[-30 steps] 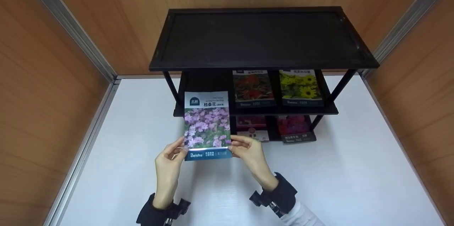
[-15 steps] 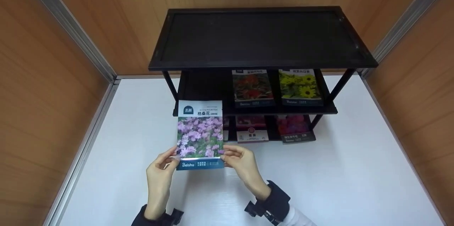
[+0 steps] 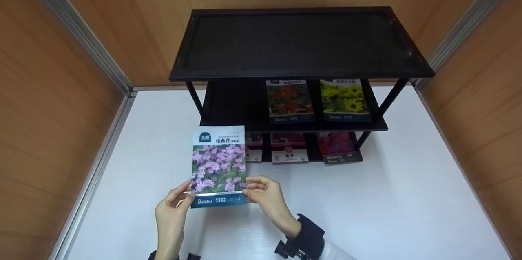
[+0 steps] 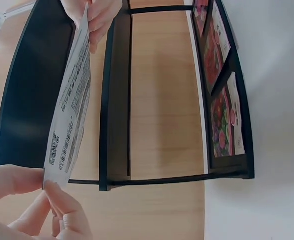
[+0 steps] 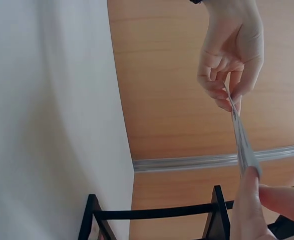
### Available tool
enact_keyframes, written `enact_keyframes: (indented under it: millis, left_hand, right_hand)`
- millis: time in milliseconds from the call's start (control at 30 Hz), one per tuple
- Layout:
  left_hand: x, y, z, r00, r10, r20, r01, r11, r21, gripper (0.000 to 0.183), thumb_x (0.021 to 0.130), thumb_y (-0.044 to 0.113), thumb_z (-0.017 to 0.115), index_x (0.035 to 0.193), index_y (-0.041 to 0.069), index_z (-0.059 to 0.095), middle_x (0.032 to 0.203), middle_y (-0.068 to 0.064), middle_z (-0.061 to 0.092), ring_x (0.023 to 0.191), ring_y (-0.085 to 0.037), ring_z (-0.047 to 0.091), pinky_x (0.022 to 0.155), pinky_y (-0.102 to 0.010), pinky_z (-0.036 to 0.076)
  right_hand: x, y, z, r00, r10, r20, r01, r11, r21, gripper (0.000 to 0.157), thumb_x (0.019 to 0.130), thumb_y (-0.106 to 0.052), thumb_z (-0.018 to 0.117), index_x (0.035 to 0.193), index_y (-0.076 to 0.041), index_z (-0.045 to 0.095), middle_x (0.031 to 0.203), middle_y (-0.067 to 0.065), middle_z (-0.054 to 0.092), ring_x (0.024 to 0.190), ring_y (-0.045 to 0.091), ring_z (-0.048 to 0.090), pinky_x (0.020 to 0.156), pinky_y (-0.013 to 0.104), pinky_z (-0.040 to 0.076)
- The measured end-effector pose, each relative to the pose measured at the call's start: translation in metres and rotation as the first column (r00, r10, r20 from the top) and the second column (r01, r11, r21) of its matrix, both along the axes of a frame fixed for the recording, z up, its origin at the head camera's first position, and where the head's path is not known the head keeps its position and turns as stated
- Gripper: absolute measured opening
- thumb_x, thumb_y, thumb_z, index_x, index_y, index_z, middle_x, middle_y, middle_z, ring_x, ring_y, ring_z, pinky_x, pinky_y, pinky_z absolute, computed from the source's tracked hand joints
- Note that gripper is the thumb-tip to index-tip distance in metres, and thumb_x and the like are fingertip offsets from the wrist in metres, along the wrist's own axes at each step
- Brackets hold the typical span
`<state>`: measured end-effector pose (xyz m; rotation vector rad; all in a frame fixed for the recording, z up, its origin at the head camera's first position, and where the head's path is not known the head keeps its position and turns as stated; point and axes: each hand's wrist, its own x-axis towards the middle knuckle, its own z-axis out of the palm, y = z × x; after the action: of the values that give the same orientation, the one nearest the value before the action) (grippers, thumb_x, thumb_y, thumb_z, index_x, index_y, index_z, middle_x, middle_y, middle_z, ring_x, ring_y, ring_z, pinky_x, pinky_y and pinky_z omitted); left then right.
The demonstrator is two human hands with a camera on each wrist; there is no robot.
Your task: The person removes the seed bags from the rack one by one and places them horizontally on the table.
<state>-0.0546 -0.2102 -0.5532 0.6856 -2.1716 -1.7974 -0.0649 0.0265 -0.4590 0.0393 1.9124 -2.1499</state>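
A seed packet (image 3: 218,166) with pink-purple flowers on its front and a blue band at the bottom is held up before the black rack. My left hand (image 3: 172,213) pinches its lower left edge, and my right hand (image 3: 269,201) pinches the lower right edge. From the left wrist, the packet's white back (image 4: 69,117) shows printed text, a QR code and a barcode. In the right wrist view the packet (image 5: 242,142) appears nearly edge-on between both hands.
A black three-tier rack (image 3: 301,43) stands on the white table (image 3: 408,194). Its middle shelf holds a red-flower packet (image 3: 290,103) and a yellow-flower packet (image 3: 346,101). Several packets lie on the bottom shelf, among them a dark-banded one (image 3: 339,147). Wooden panels surround the table.
Both hands have drawn the seed packet down and to the left, away from the rack. More of the middle shelf's left part and the bottom-shelf packets now shows.
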Motion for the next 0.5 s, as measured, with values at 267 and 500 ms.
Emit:
enact_keyframes:
  millis: [267,500]
  left_hand:
    - [0.019,0.016,0.059,0.997,0.03,0.069,-0.03,1.0,0.001,0.032,0.076,0.01,0.066,0.108,0.008,0.064,0.097,-0.012,0.059,0.086,-0.021,0.05,0.068,-0.029,0.04]
    - [0.005,-0.024,-0.056,0.985,0.103,0.14,-0.078,0.981,-0.177,0.03,0.075,0.027,0.069,0.105,0.029,0.065,0.097,0.004,0.06,0.083,-0.012,0.052,0.052,-0.026,0.045]
  right_hand:
    - [0.004,-0.011,-0.01,1.0,0.011,0.012,-0.011,1.0,-0.01,0.029,0.074,0.005,0.062,0.103,0.01,0.057,0.082,0.012,0.06,0.066,0.011,0.06,0.062,0.027,0.052]
    - [0.01,-0.017,-0.011,0.999,0.016,0.029,-0.015,1.0,-0.011,0.026,0.074,0.009,0.06,0.099,0.012,0.056,0.079,0.011,0.06,0.065,0.011,0.059,0.062,0.028,0.052]
